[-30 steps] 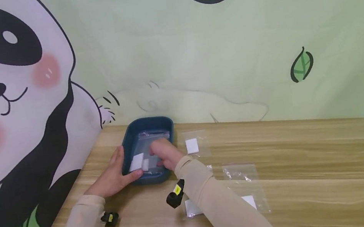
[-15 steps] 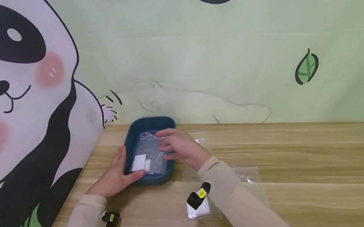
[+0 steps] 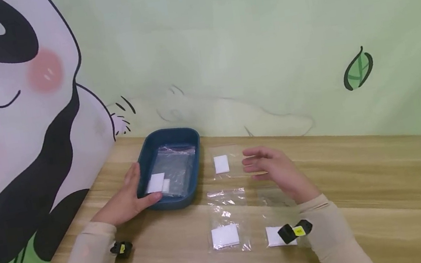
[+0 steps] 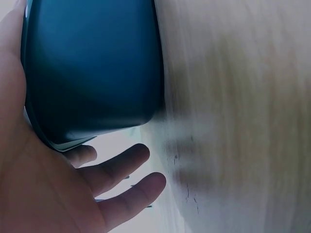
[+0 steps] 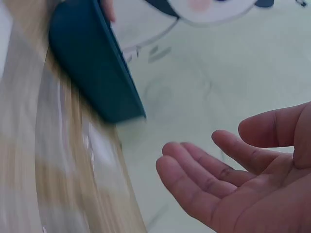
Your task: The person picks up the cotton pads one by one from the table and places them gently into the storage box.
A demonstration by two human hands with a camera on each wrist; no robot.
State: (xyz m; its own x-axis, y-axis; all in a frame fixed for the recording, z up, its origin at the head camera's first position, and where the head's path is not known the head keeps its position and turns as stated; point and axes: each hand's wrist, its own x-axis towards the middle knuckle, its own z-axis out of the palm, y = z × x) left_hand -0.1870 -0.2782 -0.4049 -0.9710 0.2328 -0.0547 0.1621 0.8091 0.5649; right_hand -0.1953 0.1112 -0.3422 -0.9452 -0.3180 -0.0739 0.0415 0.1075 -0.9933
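Seen from above, a blue tray (image 3: 178,202) sits toward the far left of a wood-grain table (image 3: 383,183). My left grip (image 3: 122,202) rests at its near left corner, fingers spread apart and fairly straight along the outer wall, thumb lying over the rim. My right grip (image 3: 274,169) is apart too, fingers loosely bent and pointing left, holding nothing above the table. Inside the tray lies a clear bag (image 3: 178,167), with two white squares (image 3: 156,182) at its lower left. Right of the tray, near my right fingertips, is a far bag (image 3: 221,164) holding a white square. Nearer me lie a front bag (image 3: 227,223) and, beside it, a right bag (image 3: 273,221) partly hidden by my right wrist's black camera (image 3: 296,231).
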